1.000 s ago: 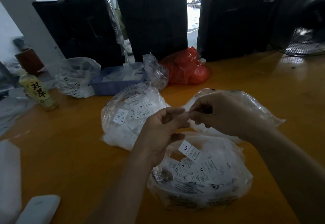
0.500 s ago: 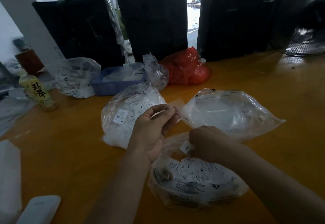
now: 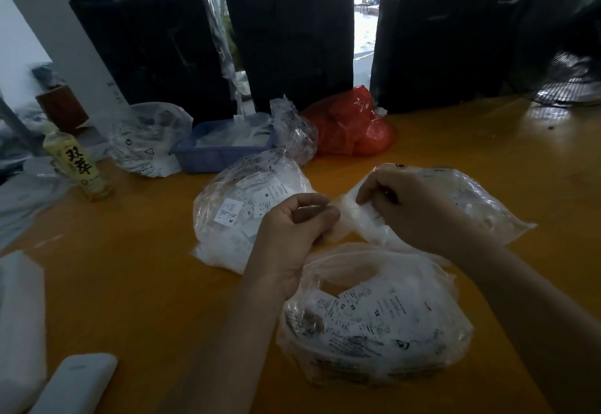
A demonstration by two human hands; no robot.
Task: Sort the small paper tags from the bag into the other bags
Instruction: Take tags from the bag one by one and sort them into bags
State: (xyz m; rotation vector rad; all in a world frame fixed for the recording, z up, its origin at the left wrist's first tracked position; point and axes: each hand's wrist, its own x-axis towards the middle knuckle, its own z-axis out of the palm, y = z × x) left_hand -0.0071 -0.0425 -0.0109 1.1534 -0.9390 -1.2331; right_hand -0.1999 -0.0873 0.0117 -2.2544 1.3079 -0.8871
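Between the two bags at mid-surface: left hand (image 3: 292,225) curled, thumb and fingertips pinching the near lip of the right-hand clear bag (image 3: 455,205); right hand (image 3: 400,205) curled too, fingers pinching the far lip at the same mouth. Probably pulling that mouth apart to drop a tag in, though no tag plainly visible between the fingers, the film there being too washed-out to tell.

Nearest the body, resting on the orange surface (image 3: 136,283): source bag (image 3: 374,325), slack and mounded, mouth gaping upward, full of small paper tags (image 3: 354,311) printed with size letters. Just left of the hands, a second receiving bag (image 3: 247,212), also showing size-marked tags through the film.

Handling, as a judgement: tags very light, thin, flat and fairly limp, likely to cling together in stacks and to the plastic; best taken one at a time by an edge or corner in a fingertip pinch, peeled off the pile rather than scooped. Easily creased, easily blown, given the fan (image 3: 572,85) at far right. Bag film soft, slippery, shapeless, with no stiffness to hold its own mouth open; needs gripping at the lip with both sides held apart, or one side pinned while the other hand feeds. Almost no weight in any of it, so a bag apt to slide on the smooth surface when tugged.

Farther back: blue tray (image 3: 221,153), red bag (image 3: 351,127), tea bottle (image 3: 78,166).
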